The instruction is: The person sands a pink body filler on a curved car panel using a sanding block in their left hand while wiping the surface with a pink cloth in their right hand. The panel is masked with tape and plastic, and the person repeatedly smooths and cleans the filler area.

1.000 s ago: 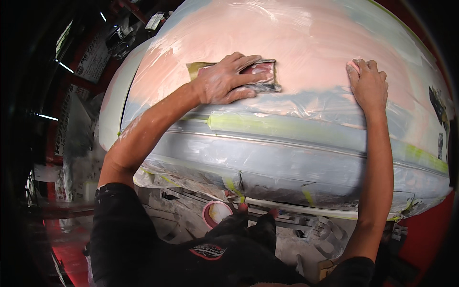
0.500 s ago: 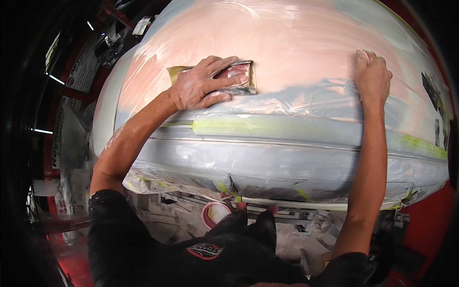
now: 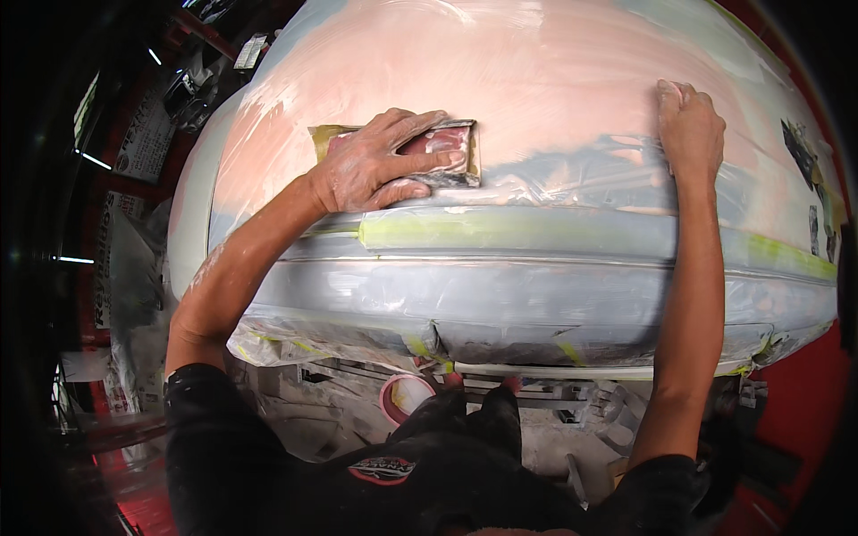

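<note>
My left hand [image 3: 380, 165] presses a sanding block [image 3: 447, 147] wrapped in sandpaper flat against a curved vehicle panel [image 3: 536, 80]. Fingers lie over the block's reddish top, and yellowish-brown paper shows at both ends. Whitish slurry coats my fingers and the block's right end. The panel is pale pink with blue-grey patches and wet, milky streaks. Further right, my right hand [image 3: 691, 129] rests closed on the same panel. Its fingers are curled together, and whatever may be in them is hidden.
A greenish-yellow band [image 3: 483, 228] runs along the grey lower edge below the pink area. A pink-rimmed bucket [image 3: 404, 397] with pale contents stands by my feet. Plastic sheeting [image 3: 138, 295] hangs at the left. Red floor [image 3: 795, 384] shows at the right.
My left hand and the sanding block have slid slightly toward me over the panel. My right hand stays closed at about the same spot. The whole view has shifted a little.
</note>
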Available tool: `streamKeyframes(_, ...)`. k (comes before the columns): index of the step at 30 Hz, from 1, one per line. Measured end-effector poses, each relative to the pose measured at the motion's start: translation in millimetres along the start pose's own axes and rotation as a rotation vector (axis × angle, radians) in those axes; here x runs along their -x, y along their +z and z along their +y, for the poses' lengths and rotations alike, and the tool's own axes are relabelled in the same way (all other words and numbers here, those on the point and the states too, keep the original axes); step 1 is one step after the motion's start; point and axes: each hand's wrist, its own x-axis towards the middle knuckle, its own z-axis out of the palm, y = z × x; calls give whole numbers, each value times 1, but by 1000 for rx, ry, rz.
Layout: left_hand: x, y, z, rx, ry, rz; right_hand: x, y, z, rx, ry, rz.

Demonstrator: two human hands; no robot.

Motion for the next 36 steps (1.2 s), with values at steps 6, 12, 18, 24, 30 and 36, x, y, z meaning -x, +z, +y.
streamKeyframes(6, -142, 28, -19, -84, 91, 95, 3, -4, -19, -12, -25, -23)
streamKeyframes(12, -82, 24, -10, -61, 73, 42, -1, 4, 9, 22, -45, -8)
streamKeyframes(18, -52, 12, -28, -60, 45, 42, 4, -4, -15, -7, -43, -53)
streamKeyframes(24, -140, 32, -71, -2, -261, 44, 7, 0, -13, 11, -95, -30)
streamKeyframes(30, -31, 7, -1, -100, -18, 19, 3, -2, -8, -15, -106, -13)
streamKeyframes(36, -146, 31, -52, -148, -206, 90, 4, -1, -15, 1, -138, -24)
